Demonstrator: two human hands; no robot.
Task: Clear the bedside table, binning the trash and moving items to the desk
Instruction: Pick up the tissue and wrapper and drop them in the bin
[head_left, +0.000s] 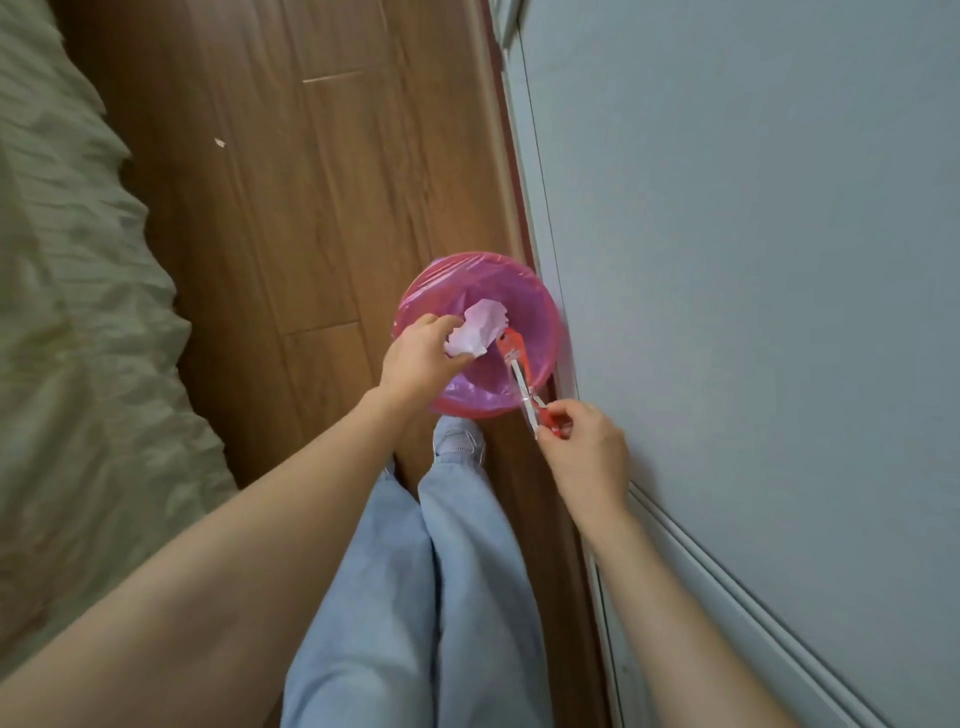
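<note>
The right hand (584, 447) pinches the near end of a long red-and-clear wrapper (519, 379) with a white stick inside; its long axis runs from the fingers up and left, far end over the bin. The left hand (423, 358) grips a crumpled white tissue (480, 327) above the bin (540, 312), a round pink-lined pail on the wooden floor (291, 208) beside the wall (753, 234).

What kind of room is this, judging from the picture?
Most likely a bedroom: a bed with rumpled greenish bedding runs along the left, the floor is wood laminate, and a small bin with a pink liner stands against the wall.
</note>
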